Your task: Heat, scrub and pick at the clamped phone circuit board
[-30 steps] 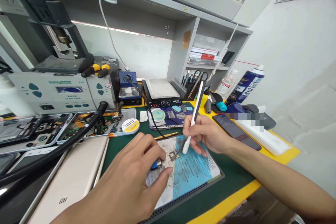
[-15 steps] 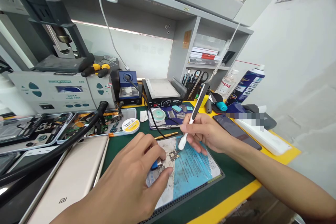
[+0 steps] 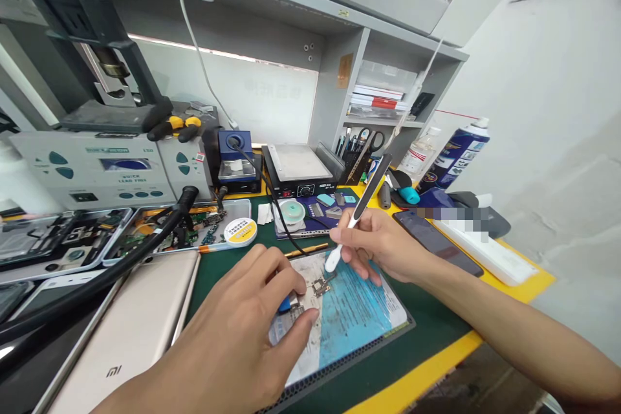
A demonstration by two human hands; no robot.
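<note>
White-and-black brush point(image 3: 361, 208), gripped by the right hand point(image 3: 376, 242), slants toward the small circuit board point(image 3: 319, 287), which lies nearer the left hand point(image 3: 252, 323), whose hold I cannot tell.

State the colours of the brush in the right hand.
White head and neck, dark upper handle: the brush shows best in the head view.

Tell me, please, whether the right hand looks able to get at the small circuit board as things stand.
Probably yes: the right hand, holding the white-and-black tool, is close, and nothing visible blocks its side of the small circuit board; the left hand lies on the opposite side.
</note>
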